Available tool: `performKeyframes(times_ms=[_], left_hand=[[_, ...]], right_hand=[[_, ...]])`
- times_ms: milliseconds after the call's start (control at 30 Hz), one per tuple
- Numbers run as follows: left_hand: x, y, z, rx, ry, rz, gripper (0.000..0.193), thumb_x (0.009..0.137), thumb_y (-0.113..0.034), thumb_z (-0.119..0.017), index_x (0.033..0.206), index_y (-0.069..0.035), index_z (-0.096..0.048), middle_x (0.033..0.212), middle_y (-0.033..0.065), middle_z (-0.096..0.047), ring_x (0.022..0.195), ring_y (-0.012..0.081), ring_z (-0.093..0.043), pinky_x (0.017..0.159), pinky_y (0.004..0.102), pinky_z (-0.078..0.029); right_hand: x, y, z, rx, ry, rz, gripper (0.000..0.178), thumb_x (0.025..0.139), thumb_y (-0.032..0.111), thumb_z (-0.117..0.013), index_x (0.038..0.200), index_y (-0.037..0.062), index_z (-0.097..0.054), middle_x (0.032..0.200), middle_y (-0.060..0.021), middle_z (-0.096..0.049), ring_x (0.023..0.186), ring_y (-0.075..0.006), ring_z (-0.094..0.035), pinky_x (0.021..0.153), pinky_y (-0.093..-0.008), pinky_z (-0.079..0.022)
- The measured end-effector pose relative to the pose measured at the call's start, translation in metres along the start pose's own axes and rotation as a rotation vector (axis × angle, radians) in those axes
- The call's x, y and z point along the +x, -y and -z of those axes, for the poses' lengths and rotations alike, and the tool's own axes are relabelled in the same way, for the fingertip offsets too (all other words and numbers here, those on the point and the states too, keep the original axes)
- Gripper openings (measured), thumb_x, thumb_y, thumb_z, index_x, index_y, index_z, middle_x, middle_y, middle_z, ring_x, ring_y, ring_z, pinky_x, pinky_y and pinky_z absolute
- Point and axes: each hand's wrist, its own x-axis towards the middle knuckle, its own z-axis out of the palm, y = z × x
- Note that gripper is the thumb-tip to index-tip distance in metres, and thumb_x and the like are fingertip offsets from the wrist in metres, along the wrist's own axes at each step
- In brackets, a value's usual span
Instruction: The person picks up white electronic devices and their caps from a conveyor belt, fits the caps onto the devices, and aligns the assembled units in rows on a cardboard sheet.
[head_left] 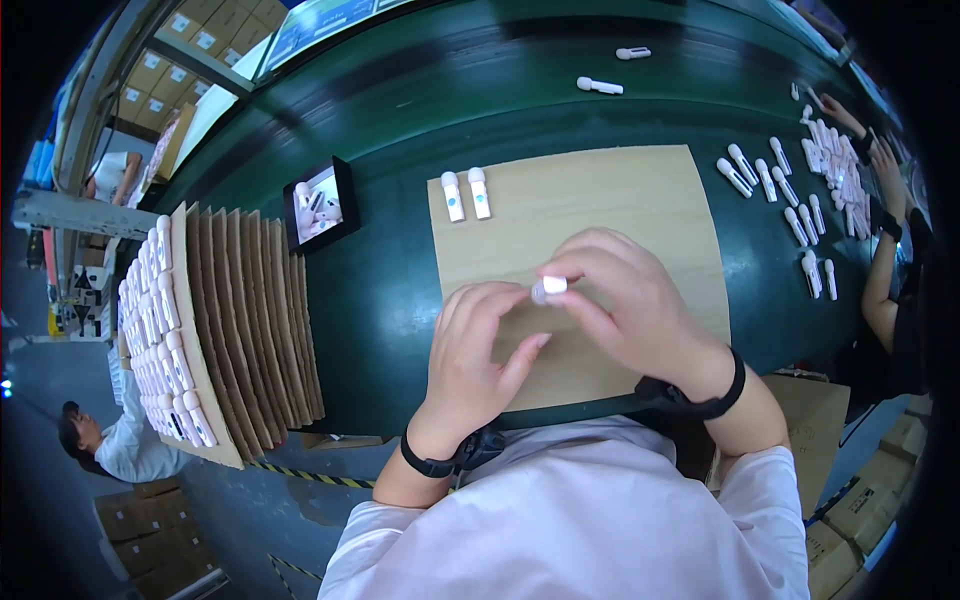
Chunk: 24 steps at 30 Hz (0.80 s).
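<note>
In front of me, above a brown cardboard sheet (640, 200), my right hand (625, 300) pinches a small white device (549, 288) between thumb and fingers. The device is seen nearly end-on, so most of its length is hidden. Beside it is my left hand (470, 350), its fingers curved and its thumb well apart. The left fingertips come close to the device; whether they touch it I cannot tell. Two white wand-shaped devices (466, 195) with rounded heads and blue marks lie side by side at the sheet's far left corner.
Left stands a stack of cardboard sheets (250, 330), topped with rows of white devices (165, 340). A black-framed box (322, 205) sits near it. More devices (770, 180) and a pile (838, 175) lie right, by a co-worker's hands (885, 170). Two devices (600, 86) lie farther back on the green surface.
</note>
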Motion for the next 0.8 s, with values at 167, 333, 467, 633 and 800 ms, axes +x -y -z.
performKeyframes(times_ms=[167,333,467,633,800], left_hand=[[-0.017,0.009,0.003,0.328,0.208,0.060,0.057,0.074,-0.025,-0.081,0.124,-0.007,-0.059,0.136,0.0190,-0.049,0.124,0.0385,-0.047,0.109,0.0517,-0.037],[-0.022,0.014,-0.006,0.433,0.324,0.078,0.071,0.073,-0.035,-0.082,0.134,-0.009,-0.056,0.144,0.0226,-0.040,0.133,0.0418,-0.038,0.112,0.0550,-0.032],[-0.026,0.018,-0.007,0.433,0.338,0.090,0.075,0.073,-0.037,-0.082,0.137,-0.010,-0.054,0.144,0.0243,-0.040,0.134,0.0427,-0.037,0.112,0.0566,-0.031],[-0.027,0.019,-0.007,0.417,0.339,0.088,0.075,0.074,-0.038,-0.081,0.137,-0.010,-0.053,0.144,0.0245,-0.039,0.135,0.0428,-0.037,0.112,0.0575,-0.030],[-0.026,0.018,-0.007,0.417,0.347,0.100,0.074,0.073,-0.036,-0.081,0.137,-0.009,-0.053,0.145,0.0239,-0.039,0.136,0.0413,-0.035,0.113,0.0569,-0.028]], right_hand=[[0.030,-0.046,-0.016,-0.158,0.078,-0.061,0.018,0.083,0.002,-0.069,0.100,0.0002,-0.064,0.097,-0.0116,-0.066,0.086,-0.0324,-0.064,0.077,-0.0405,-0.052],[0.048,-0.088,-0.035,-0.349,0.077,0.023,0.017,0.082,0.004,-0.070,0.097,0.0004,-0.064,0.102,-0.0118,-0.065,0.092,-0.0328,-0.064,0.080,-0.0403,-0.053],[0.041,-0.089,-0.044,-0.417,0.218,0.044,0.017,0.082,0.005,-0.071,0.096,0.0012,-0.064,0.105,-0.0114,-0.064,0.096,-0.0318,-0.064,0.082,-0.0400,-0.054],[0.035,-0.090,-0.046,-0.442,0.269,0.048,0.015,0.081,0.005,-0.071,0.095,0.0018,-0.064,0.108,-0.0109,-0.062,0.098,-0.0311,-0.063,0.082,-0.0400,-0.054],[0.043,-0.097,-0.051,-0.442,0.247,0.013,0.015,0.081,0.006,-0.071,0.094,0.0015,-0.064,0.109,-0.0106,-0.061,0.098,-0.0307,-0.063,0.082,-0.0400,-0.053]])
